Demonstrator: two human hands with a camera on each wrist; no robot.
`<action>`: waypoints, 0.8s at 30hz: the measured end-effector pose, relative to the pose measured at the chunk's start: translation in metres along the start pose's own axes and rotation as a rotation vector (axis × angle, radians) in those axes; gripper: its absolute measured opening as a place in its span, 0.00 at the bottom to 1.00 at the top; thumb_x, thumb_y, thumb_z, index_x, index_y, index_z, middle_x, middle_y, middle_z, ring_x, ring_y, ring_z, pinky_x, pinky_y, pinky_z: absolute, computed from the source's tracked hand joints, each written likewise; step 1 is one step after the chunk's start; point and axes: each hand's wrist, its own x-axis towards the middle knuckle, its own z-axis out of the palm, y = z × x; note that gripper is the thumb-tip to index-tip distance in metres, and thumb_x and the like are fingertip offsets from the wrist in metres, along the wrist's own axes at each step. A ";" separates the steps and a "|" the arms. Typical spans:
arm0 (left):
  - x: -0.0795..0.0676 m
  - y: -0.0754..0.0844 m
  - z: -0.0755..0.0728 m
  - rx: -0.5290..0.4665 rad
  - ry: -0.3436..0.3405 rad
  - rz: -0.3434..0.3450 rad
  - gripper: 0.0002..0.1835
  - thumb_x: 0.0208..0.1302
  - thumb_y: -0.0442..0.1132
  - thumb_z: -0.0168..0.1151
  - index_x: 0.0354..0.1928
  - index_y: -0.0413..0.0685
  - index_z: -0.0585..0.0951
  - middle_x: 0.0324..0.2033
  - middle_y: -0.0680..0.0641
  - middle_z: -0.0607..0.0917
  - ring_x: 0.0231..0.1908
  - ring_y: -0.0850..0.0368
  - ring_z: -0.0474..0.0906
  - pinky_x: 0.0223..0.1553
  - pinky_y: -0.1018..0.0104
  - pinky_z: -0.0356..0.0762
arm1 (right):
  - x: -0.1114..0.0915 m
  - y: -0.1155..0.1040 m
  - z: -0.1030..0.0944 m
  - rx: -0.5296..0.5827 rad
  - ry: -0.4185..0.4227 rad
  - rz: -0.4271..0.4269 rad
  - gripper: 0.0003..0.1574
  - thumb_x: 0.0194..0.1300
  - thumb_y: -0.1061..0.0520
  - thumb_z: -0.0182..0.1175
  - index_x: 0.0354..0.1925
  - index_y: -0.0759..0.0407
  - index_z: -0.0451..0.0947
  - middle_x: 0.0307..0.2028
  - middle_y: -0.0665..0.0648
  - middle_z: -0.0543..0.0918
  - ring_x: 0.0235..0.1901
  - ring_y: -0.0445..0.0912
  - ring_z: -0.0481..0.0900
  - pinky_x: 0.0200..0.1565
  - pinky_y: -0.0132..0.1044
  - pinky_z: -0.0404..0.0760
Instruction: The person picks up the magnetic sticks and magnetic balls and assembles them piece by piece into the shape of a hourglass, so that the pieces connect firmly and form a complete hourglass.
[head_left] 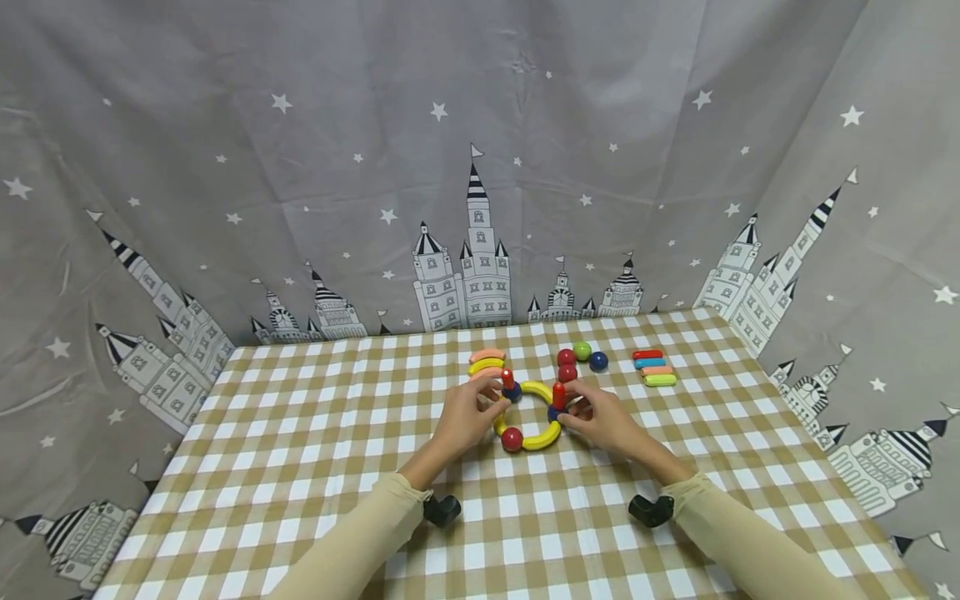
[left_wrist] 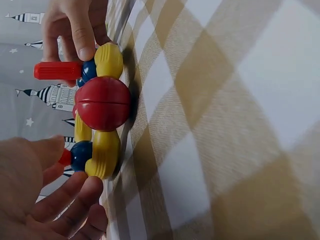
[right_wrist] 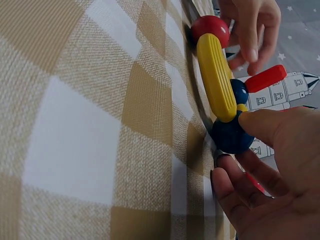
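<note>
On the checked cloth lies a ring of curved yellow rods (head_left: 542, 437) joined by balls. A red ball (head_left: 512, 439) sits at its front left, with a dark blue ball (head_left: 513, 393) at the back left and another blue ball (right_wrist: 233, 137) at the right. One red stick (head_left: 507, 380) rises from the left blue ball, a second red stick (head_left: 558, 395) from the right one. My left hand (head_left: 467, 413) grips the left blue ball by the foot of its stick. Thumb and fingers of my right hand (head_left: 604, 418) pinch the right blue ball, the fingers partly hidden behind it.
Curved orange and yellow rods (head_left: 486, 363) lie behind my left hand. Past the ring are red balls (head_left: 566, 357), a green ball (head_left: 582, 351) and a blue ball (head_left: 598, 361). Short straight rods (head_left: 654, 363) lie farther right. A grey castle-print curtain (head_left: 480, 100) hangs behind the table.
</note>
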 end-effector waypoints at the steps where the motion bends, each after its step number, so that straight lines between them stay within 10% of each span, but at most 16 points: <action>1: 0.002 0.000 0.002 0.005 0.013 -0.002 0.10 0.66 0.37 0.72 0.45 0.40 0.86 0.36 0.47 0.89 0.29 0.59 0.82 0.33 0.66 0.80 | 0.000 0.000 0.000 0.000 -0.001 0.004 0.18 0.65 0.62 0.71 0.52 0.58 0.79 0.46 0.58 0.85 0.40 0.47 0.84 0.45 0.42 0.85; 17: 0.024 -0.017 0.010 -0.008 -0.015 -0.026 0.10 0.69 0.41 0.69 0.50 0.49 0.87 0.47 0.49 0.90 0.52 0.50 0.85 0.54 0.54 0.81 | -0.002 0.001 0.003 0.017 -0.012 0.070 0.17 0.66 0.60 0.71 0.52 0.60 0.81 0.41 0.55 0.86 0.39 0.44 0.84 0.46 0.42 0.84; 24: 0.018 -0.018 0.003 -0.071 -0.040 0.000 0.07 0.68 0.37 0.70 0.44 0.44 0.86 0.40 0.47 0.90 0.43 0.51 0.87 0.48 0.56 0.84 | 0.002 0.001 0.000 0.008 -0.024 0.071 0.16 0.67 0.62 0.68 0.53 0.60 0.82 0.44 0.56 0.86 0.42 0.47 0.84 0.50 0.46 0.83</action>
